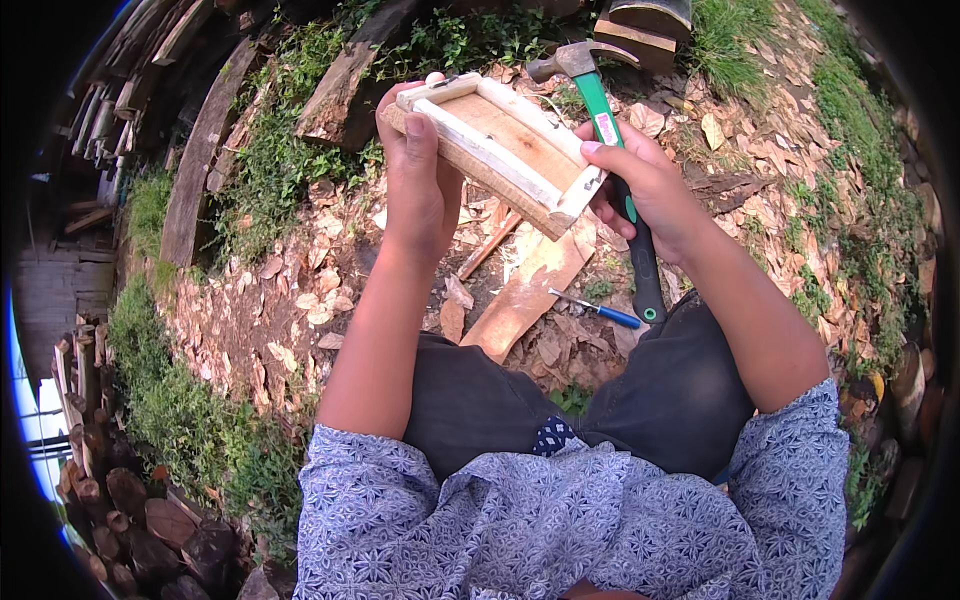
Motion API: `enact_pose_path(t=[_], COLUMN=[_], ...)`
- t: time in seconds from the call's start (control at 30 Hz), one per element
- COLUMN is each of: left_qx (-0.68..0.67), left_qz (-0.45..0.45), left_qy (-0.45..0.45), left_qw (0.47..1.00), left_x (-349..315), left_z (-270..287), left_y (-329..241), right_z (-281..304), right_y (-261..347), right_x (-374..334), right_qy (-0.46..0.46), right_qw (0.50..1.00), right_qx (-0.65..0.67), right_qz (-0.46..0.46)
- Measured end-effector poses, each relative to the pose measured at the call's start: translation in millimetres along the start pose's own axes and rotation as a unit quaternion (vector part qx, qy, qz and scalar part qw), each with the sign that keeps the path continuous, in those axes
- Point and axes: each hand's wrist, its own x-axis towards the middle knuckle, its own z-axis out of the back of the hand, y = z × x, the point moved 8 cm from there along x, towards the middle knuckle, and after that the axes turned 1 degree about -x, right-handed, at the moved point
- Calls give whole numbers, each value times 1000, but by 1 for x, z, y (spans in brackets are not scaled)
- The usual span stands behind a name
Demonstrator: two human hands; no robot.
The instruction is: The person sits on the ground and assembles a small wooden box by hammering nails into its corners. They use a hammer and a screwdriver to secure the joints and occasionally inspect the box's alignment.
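Observation:
A shallow wooden box [522, 131], made of a board with pale strips around its edges, is raised and tilted in front of me. My left hand [415, 175] is wrapped around its left end, thumb on the near strip. With its thumb on the box's right end, my right hand [648, 180] also holds a claw hammer [600, 108] by its green and black handle. The metal head points up and away; the black grip hangs toward my right knee. Small dark nail heads or marks show at the box's corners.
A flat wooden board [530, 285] lies on leaf-covered ground between my legs, with a thin wood strip [490, 245] and a blue-handled screwdriver-like tool [600, 309] by it. Heavy timbers [350, 75] lie at the far left, and stacked logs [150, 525] at the near left.

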Motion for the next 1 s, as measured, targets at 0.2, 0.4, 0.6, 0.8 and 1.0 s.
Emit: enact_pose_path(t=[0.2,0.4,0.6,0.8,1.0], left_qx=[80,38,57,32,26], left_qz=[-58,-37,-61,-50,-60], left_qy=[-45,-74,-92,-98,-100], left_qw=[994,996,992,993,993], left_x=[-3,-5,-7,-10,-14], left_z=[-13,2,2,-5,-6], left_y=[-17,-16,-19,-19,-20], right_z=[-3,-13,-14,-12,-12], right_y=[-7,-12,-11,-6,-7], right_x=[-1,-2,-3,-8,-12], right_qy=[15,19,-15,-21,-27], right_qw=[999,998,999,998,998], right_qx=[2,-44,-42,-52,-48], right_qz=[-36,-52,-28,-10,9])
